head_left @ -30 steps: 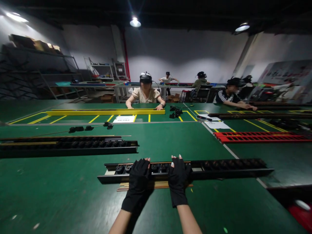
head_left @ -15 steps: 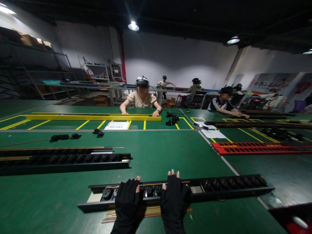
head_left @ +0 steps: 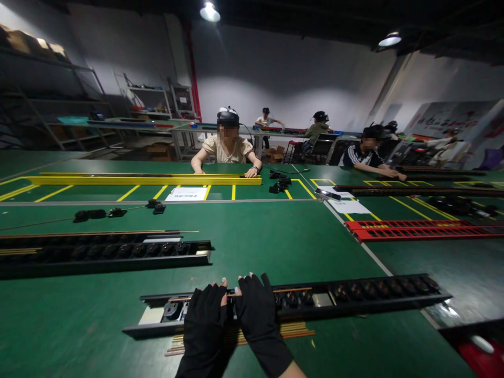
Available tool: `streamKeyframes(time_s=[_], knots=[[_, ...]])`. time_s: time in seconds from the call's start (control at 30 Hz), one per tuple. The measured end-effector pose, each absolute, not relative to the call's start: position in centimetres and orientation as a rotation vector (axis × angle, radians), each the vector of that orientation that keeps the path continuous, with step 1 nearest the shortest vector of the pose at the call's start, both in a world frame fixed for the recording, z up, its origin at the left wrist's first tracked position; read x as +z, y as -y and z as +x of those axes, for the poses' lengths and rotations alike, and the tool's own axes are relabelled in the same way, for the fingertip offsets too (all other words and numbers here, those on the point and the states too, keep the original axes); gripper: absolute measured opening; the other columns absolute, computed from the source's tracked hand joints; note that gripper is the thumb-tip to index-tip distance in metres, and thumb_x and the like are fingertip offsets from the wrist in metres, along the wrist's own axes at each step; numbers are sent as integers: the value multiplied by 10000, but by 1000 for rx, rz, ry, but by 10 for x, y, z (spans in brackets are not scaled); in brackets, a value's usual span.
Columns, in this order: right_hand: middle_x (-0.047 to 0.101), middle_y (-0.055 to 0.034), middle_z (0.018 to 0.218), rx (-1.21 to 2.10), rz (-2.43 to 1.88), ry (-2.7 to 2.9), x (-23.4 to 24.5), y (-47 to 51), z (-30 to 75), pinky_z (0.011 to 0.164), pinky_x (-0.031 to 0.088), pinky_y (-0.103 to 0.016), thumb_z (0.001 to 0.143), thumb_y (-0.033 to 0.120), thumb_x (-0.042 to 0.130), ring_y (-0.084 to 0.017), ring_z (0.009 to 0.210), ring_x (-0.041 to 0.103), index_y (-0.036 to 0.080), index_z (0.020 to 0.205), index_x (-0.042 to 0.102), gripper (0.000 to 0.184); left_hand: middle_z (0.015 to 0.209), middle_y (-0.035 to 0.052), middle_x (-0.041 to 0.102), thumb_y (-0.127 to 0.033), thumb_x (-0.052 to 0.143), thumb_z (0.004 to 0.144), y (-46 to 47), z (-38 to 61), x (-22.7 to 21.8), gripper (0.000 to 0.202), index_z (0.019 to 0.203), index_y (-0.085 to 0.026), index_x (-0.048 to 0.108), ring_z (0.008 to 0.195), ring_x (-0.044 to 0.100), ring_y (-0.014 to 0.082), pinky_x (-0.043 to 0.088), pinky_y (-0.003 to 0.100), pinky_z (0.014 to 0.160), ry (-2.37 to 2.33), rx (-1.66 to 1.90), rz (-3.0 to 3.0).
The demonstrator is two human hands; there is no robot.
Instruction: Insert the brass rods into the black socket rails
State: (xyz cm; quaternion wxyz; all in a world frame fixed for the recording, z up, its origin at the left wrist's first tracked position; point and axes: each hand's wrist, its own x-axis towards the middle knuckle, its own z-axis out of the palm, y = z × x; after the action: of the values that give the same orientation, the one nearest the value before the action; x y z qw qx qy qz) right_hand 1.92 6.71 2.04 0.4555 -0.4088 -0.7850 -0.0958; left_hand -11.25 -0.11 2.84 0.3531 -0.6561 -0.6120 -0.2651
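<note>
Both my hands wear black fingerless gloves and rest on a long black rail (head_left: 354, 302) that lies across the green table in front of me. The rail holds a row of round black sockets. My left hand (head_left: 207, 320) lies flat on the rail near its left end, fingers stretched forward. Right beside it, my right hand (head_left: 255, 315) also lies flat over the rail, fingers out. Neither hand grips anything. A bundle of thin copper-coloured rods (head_left: 291, 331) lies on the table just in front of the rail, partly under my hands.
A second black socket rail (head_left: 102, 252) lies to the left, with small black parts (head_left: 94, 213) behind it. A red rail (head_left: 421, 230) lies right. Across the table a seated person (head_left: 228, 147) touches a long yellow rail (head_left: 149, 179). Other people sit at the back right.
My right hand has slid left along the rail until it sits right next to my left hand. The view has shifted slightly.
</note>
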Motion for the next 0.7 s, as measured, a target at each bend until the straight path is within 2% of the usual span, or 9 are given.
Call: streamKeyframes(time_s=[0.1, 0.2, 0.37, 0.43, 0.53, 0.7], knots=[[765, -71, 1008, -254, -1038, 1917, 21, -63, 17, 1098, 368, -469, 968, 216, 422, -243, 1046, 675, 209, 1069, 704, 300, 1263, 123, 683, -171, 462, 883, 8, -123, 34, 384, 1237, -223, 602, 1216, 601, 315, 288, 572, 1110, 1655, -647, -1678], [758, -92, 1040, -240, -1093, 1895, 19, -61, 15, 1085, 388, -475, 966, 240, 429, -258, 1076, 667, 203, 1100, 696, 301, 1288, 132, 668, -239, 508, 857, 15, -136, 35, 377, 1225, -228, 589, 1211, 597, 342, 276, 610, 1112, 1647, -554, -1705], [758, -86, 1012, -213, -1102, 1916, 21, -60, 14, 1060, 409, -463, 967, 248, 420, -252, 1054, 670, 213, 1082, 699, 304, 1203, 124, 703, -248, 553, 815, 18, -151, 33, 314, 1127, -218, 572, 1095, 639, 323, 382, 533, 1039, 1561, -467, -1752], [755, -84, 1007, -228, -1111, 1913, 23, -60, 15, 1052, 414, -459, 969, 249, 417, -251, 1041, 668, 211, 1083, 698, 305, 1220, 132, 692, -250, 546, 817, 19, -158, 33, 351, 1166, -215, 551, 1131, 623, 326, 385, 527, 1034, 1559, -491, -1747], [752, -77, 988, -254, -1117, 1883, 24, -60, 15, 1039, 413, -452, 967, 255, 428, -247, 1000, 668, 214, 1064, 698, 290, 1291, 168, 649, -290, 544, 811, 23, -173, 32, 484, 1283, -193, 502, 1218, 570, 374, 368, 572, 1029, 1695, -525, -1670], [738, -78, 951, -190, -1126, 1930, 29, -60, 16, 1008, 405, -440, 971, 243, 409, -241, 962, 655, 204, 1025, 698, 297, 1160, 145, 705, -231, 495, 837, 28, -191, 28, 496, 1331, -183, 492, 1077, 642, 320, 408, 497, 974, 1721, -480, -1661]])
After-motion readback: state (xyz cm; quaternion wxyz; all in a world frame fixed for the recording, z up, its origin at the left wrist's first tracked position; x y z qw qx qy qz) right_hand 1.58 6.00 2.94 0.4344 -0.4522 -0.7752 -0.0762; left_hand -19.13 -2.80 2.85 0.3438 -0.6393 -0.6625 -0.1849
